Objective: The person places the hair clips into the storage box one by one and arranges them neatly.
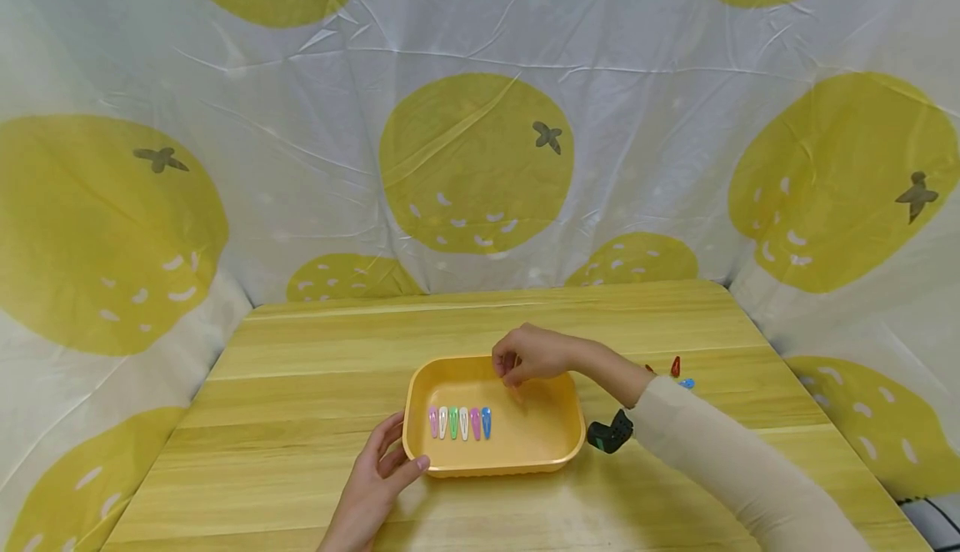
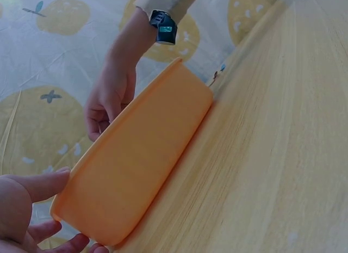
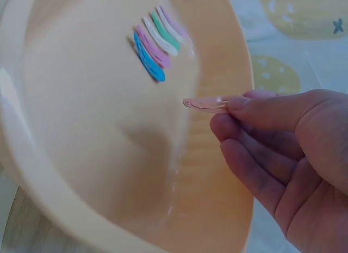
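An orange plastic tray (image 1: 517, 456) stands on the table. On its floor, toward the left, lies a row of snap hair clips in pink, white, green and blue, with the blue clip (image 3: 148, 61) at the right end. My right hand (image 1: 534, 353) is over the tray's far right part, pinching a pale pink hair clip (image 3: 206, 104) between thumb and fingertips, above the tray floor. With thumb at the rim and fingers round the outside, my left hand (image 1: 382, 464) holds the tray's near left corner.
Right of the tray, a red clip (image 1: 676, 366) and a blue clip (image 1: 687, 383) lie on the wooden table (image 1: 315, 385), partly near the right sleeve. A black device (image 1: 611, 433) is on the right wrist. A lemon-print curtain (image 1: 637, 160) surrounds the table.
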Tool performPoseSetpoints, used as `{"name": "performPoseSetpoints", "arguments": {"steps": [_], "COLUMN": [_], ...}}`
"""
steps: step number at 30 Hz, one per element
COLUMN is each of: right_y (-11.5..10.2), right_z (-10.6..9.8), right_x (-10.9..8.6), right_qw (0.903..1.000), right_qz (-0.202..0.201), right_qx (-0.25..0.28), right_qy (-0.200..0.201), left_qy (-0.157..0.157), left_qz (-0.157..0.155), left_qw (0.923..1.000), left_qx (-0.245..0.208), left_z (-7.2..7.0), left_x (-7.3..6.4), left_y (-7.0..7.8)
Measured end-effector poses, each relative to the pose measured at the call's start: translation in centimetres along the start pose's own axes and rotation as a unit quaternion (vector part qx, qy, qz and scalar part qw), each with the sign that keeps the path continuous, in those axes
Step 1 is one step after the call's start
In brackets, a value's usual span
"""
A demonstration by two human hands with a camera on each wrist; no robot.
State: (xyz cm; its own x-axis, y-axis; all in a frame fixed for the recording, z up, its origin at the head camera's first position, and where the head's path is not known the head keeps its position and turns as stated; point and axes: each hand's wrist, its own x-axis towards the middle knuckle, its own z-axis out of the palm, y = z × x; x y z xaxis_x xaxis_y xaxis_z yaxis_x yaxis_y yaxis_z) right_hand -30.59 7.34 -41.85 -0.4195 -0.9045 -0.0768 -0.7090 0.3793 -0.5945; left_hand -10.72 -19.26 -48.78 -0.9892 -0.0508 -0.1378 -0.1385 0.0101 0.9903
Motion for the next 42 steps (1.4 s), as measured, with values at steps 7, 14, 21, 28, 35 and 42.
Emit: {"name": "performPoseSetpoints", "arguments": {"steps": [7,14,21,28,35,42], "right_y": [-0.3,-0.4,-0.3,-0.3,-0.6,-0.9], "right_z": [0.9,1.9,2.6,3.1,3.2,3.0], "right_x": [0.8,1.4,2.0,2.6,3.1,3.9], "right_qw": [0.999,0.9976,0.9962,0.9924,0.9871,0.9823], "right_qz": [0.014,0.04,0.055,0.067,0.081,0.068], "right_qx": [0.036,0.027,0.004,-0.04,-0.064,-0.098], "right_qy": [-0.024,-0.049,-0.067,-0.095,-0.123,-0.145], "left_qy": [-0.002,-0.007,-0.002,0.001,-0.003,-0.002], "left_qz": [-0.001,0.002,-0.003,-0.003,-0.003,-0.003], "left_qw": [1.0,1.0,1.0,1.0,1.0,1.0], "left_qx": [0.0,-0.005,-0.004,0.0,-0.007,-0.007], "left_z": [0.0,0.1,0.1,0.1,0.0,0.0], "left_x": [0.0,0.1,0.0,0.0,0.0,0.1], "left_y": [0.0,0.0,0.0,0.0,-0.1,-0.1]}}
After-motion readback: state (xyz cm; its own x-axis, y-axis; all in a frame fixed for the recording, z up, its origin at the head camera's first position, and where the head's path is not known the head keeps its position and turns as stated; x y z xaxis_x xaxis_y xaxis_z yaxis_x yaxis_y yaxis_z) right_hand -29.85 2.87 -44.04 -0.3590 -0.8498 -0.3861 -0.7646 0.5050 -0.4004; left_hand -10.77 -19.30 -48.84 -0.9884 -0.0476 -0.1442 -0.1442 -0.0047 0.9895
